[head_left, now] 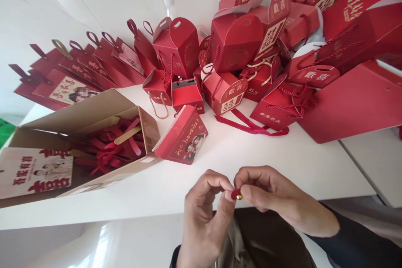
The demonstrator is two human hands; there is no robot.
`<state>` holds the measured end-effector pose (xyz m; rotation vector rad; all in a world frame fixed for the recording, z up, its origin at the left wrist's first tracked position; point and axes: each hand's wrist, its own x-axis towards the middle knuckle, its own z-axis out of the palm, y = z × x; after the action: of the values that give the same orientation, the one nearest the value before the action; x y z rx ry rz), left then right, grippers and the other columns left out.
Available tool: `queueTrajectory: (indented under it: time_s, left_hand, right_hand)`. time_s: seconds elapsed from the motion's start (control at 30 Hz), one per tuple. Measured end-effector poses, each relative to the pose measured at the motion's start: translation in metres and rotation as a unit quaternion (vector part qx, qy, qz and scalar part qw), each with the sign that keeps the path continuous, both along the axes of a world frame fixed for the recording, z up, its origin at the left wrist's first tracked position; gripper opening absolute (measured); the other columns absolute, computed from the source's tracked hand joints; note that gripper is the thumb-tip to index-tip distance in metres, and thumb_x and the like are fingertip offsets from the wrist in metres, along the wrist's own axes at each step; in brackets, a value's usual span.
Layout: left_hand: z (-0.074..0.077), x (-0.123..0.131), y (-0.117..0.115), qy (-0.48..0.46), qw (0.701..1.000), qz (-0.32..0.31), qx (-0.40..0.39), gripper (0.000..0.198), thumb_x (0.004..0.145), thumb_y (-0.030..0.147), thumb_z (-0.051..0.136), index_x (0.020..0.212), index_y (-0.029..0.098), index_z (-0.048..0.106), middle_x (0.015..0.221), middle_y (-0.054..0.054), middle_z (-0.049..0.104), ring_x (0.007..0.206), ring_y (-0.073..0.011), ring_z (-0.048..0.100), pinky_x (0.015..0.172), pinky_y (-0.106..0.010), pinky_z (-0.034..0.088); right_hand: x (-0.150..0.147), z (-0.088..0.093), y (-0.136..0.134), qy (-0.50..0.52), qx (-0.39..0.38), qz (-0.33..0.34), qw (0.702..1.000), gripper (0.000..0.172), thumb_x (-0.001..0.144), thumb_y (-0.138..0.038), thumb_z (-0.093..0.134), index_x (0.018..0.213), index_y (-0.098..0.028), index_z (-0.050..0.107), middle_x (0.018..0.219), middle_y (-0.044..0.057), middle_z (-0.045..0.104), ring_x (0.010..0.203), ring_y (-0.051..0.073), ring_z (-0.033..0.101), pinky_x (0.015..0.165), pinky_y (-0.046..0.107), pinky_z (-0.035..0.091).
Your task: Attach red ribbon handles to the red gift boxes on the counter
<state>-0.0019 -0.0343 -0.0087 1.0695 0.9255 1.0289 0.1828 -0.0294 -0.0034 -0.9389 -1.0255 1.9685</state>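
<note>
Both the bare left hand and the bare right hand are meeting at the lower centre of the frame, pinching closed on a small dark-red piece with a shiny gold-coloured stud between them. Above, a red box printed with gold characters and two figures is resting on the white tabletop, while at left an open brown cardboard carton is holding tangled red and gold strips.

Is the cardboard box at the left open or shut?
Open: looking down into the cardboard box, red straps and a gold strap are visible inside.
</note>
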Motion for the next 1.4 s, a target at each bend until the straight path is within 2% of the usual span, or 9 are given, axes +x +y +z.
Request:
queueTrajectory:
  time_s: [0.1,0.27,0.43,0.63,0.87,1.0,1.13,1.27,1.4]
  left_hand:
    - [0.002,-0.001,0.000,0.067,0.997,0.000,0.031,0.012,0.105,0.030,0.061,0.096,0.023,0.065,0.088,0.001,0.062,0.077,-0.0093,0.059,0.072,-0.018,0.048]
    - [0.009,0.003,-0.001,0.109,0.993,0.013,0.050,0.014,0.106,0.031,0.059,0.096,0.023,0.065,0.087,0.001,0.060,0.077,-0.0099,0.059,0.072,-0.019,0.047]
    - [0.016,0.008,-0.006,0.067,0.998,0.011,-0.021,0.022,0.105,0.038,0.060,0.092,0.021,0.064,0.086,0.000,0.059,0.077,-0.0116,0.056,0.072,-0.023,0.045]
    - [0.017,0.004,-0.002,-0.013,0.996,-0.050,-0.076,0.017,0.103,0.036,0.064,0.095,0.022,0.064,0.085,0.001,0.059,0.077,-0.0103,0.058,0.073,-0.020,0.049]
    - [0.017,-0.001,0.009,-0.084,0.986,-0.102,-0.098,0.014,0.099,0.031,0.070,0.091,0.019,0.071,0.083,-0.001,0.062,0.071,-0.0081,0.060,0.067,-0.016,0.051]
    - [0.018,-0.006,0.008,-0.062,0.992,-0.093,-0.067,0.014,0.100,0.030,0.068,0.090,0.020,0.071,0.084,-0.001,0.061,0.073,-0.0084,0.060,0.070,-0.016,0.052]
    - [0.018,-0.011,0.006,-0.016,0.995,-0.098,-0.020,0.016,0.100,0.033,0.069,0.090,0.022,0.072,0.084,-0.001,0.062,0.075,-0.0089,0.060,0.072,-0.016,0.050]
    - [0.016,-0.012,0.007,-0.025,0.994,-0.106,0.000,0.011,0.098,0.030,0.071,0.091,0.022,0.074,0.085,-0.002,0.064,0.077,-0.0106,0.062,0.074,-0.019,0.052]
    - [0.015,-0.014,0.011,-0.066,0.986,-0.144,-0.045,0.009,0.097,0.027,0.073,0.092,0.021,0.076,0.088,-0.003,0.065,0.077,-0.0108,0.062,0.072,-0.020,0.053]
  right_hand:
    - [0.001,0.010,-0.001,-0.055,0.002,-0.022,0.998,0.028,0.096,-0.047,0.077,0.096,-0.020,0.067,0.076,-0.004,0.051,0.067,0.011,0.038,0.063,0.022,0.037]
    - [0.002,0.020,-0.003,-0.088,0.005,-0.040,0.995,0.022,0.092,-0.039,0.083,0.092,-0.022,0.068,0.073,-0.006,0.047,0.063,0.009,0.032,0.060,0.019,0.037]
    - [0.008,0.014,0.000,-0.026,-0.008,-0.020,0.999,0.020,0.092,-0.037,0.083,0.092,-0.021,0.072,0.071,-0.007,0.049,0.061,0.008,0.035,0.062,0.019,0.040]
    - [0.011,0.007,0.002,0.019,-0.015,-0.007,1.000,0.023,0.090,-0.037,0.085,0.089,-0.017,0.073,0.082,0.002,0.071,0.078,0.014,0.063,0.072,0.025,0.048]
    - [0.008,0.002,-0.002,0.023,-0.011,-0.022,0.999,0.029,0.082,-0.038,0.091,0.078,-0.016,0.073,0.070,0.001,0.064,0.061,0.013,0.058,0.056,0.026,0.038]
    - [0.010,0.012,-0.003,-0.098,0.100,-0.045,0.989,0.014,0.085,-0.028,0.087,0.081,-0.019,0.077,0.069,-0.002,0.062,0.060,0.010,0.052,0.056,0.024,0.038]
    - [0.013,0.023,-0.005,-0.159,0.201,-0.043,0.966,0.006,0.090,-0.023,0.083,0.091,-0.024,0.077,0.079,-0.002,0.068,0.066,0.010,0.059,0.061,0.022,0.046]
    - [0.012,0.026,-0.007,-0.148,0.239,-0.028,0.959,0.006,0.093,-0.020,0.081,0.091,-0.022,0.076,0.081,-0.001,0.070,0.068,0.010,0.063,0.065,0.021,0.049]
    - [0.009,0.027,-0.007,-0.146,0.242,-0.017,0.959,0.009,0.094,-0.022,0.079,0.086,-0.020,0.076,0.077,0.000,0.070,0.063,0.010,0.061,0.061,0.022,0.048]
